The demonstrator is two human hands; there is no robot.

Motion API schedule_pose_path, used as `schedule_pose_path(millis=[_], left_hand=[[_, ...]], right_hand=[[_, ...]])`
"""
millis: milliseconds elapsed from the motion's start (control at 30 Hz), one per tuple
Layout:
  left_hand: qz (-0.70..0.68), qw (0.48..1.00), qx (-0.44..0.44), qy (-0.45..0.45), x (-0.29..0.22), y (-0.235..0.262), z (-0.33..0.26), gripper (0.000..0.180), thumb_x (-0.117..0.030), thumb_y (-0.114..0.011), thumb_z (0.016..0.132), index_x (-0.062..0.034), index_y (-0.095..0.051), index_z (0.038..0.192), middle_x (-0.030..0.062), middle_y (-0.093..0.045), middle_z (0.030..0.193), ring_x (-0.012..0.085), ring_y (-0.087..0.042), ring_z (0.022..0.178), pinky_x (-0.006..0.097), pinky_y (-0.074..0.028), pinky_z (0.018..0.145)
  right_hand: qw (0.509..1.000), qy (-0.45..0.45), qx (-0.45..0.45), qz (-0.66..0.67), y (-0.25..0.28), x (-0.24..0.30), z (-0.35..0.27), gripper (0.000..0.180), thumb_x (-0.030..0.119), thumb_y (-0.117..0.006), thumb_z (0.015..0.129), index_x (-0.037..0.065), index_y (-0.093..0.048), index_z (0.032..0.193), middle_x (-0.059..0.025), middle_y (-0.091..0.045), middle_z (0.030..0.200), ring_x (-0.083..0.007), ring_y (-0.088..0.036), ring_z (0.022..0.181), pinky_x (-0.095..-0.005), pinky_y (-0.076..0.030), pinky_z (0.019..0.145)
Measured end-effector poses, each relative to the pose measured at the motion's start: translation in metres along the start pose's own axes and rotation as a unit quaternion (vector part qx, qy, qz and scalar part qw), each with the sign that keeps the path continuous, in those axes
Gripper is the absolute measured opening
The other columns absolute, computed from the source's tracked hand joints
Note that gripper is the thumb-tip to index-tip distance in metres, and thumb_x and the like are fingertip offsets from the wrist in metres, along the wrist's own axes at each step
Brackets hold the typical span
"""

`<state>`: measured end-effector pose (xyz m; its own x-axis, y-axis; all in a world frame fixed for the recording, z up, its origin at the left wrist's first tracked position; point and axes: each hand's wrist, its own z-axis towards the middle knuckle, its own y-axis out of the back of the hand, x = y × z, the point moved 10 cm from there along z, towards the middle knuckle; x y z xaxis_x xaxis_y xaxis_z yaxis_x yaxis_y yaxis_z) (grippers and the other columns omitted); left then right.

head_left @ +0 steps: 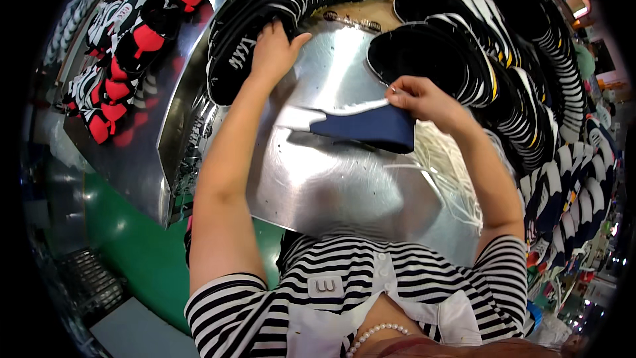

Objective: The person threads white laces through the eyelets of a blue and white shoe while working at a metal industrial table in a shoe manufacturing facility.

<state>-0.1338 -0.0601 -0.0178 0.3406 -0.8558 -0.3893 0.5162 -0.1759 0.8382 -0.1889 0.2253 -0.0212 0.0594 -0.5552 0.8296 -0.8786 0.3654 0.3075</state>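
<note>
My right hand (424, 103) pinches the top edge of a navy and white shoe upper (371, 126), which hangs over the metal tabletop, its white end pointing left and slightly blurred. Ahead, my left hand (275, 53) rests at a long curved row of nested black shoe uppers (232, 59) with white edges and laces. The left fingertips touch the nearest black upper and are partly hidden by it; the thumb stands well apart.
More nested black uppers (424, 59) stand at the right, near a bundle of white cords (447, 166). White and navy uppers (563, 192) pile up farther right. Red, black and white uppers (126, 59) lie on another metal surface at left. The metal tabletop (318, 192) ends close to me.
</note>
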Motion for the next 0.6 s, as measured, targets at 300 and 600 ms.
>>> schedule_pose_path(millis=[300, 600], left_hand=[[0.105, 0.962, 0.157, -0.198, -0.115, 0.131, -0.119, 0.045, -0.018, -0.073, 0.078, -0.0127, -0.063, 0.121, 0.0120, -0.066, 0.112, 0.0303, -0.063, 0.102, 0.036, -0.049, 0.085], [0.144, 0.983, -0.113, 0.002, 0.081, 0.147, -0.071, 0.031, -0.023, -0.057, 0.095, -0.0010, -0.063, 0.117, 0.0231, -0.065, 0.106, 0.0408, -0.063, 0.092, 0.044, -0.050, 0.077]], right_hand=[[0.966, -0.060, 0.223, 0.119, -0.092, 0.027, 0.057, 0.023, 0.025, -0.064, 0.095, 0.002, -0.065, 0.094, 0.0048, -0.050, 0.060, -0.0034, -0.036, 0.050, -0.0228, -0.024, 0.041], [0.859, 0.261, -0.425, -0.114, 0.084, 0.006, -0.085, 0.019, 0.014, -0.074, 0.082, 0.005, -0.063, 0.094, -0.0041, -0.069, 0.084, -0.0166, -0.063, 0.066, -0.0280, -0.049, 0.061]])
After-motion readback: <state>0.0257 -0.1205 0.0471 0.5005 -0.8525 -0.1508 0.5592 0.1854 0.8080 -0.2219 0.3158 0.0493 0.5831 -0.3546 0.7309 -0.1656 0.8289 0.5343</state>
